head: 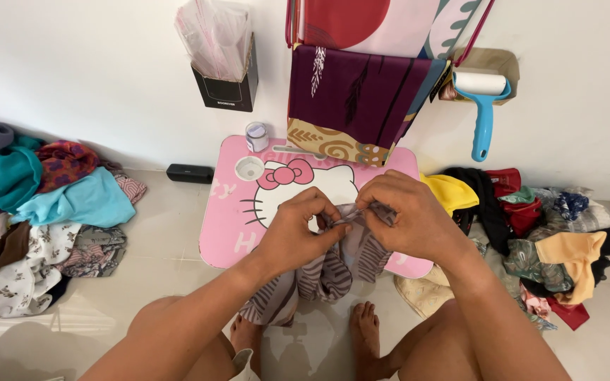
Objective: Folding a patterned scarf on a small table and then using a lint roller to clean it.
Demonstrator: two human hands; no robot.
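Observation:
My left hand (296, 231) and my right hand (409, 216) meet over a small pink lap table (229, 212) with a cartoon cat face. Both pinch the top edge of a grey-and-mauve striped cloth (333, 271), fingertips almost touching. The cloth hangs down off the table's near edge toward my bare feet (365, 324). A small white tub (256, 136) and its loose lid (249, 168) sit at the table's far left corner.
A pile of clothes (44, 204) lies on the floor at left, another pile (545, 233) at right. Patterned fabrics (351, 99) hang on the wall behind the table, beside a blue lint roller (483, 106) and a black box of plastic bags (224, 63). A black bar-shaped object (190, 173) lies by the wall.

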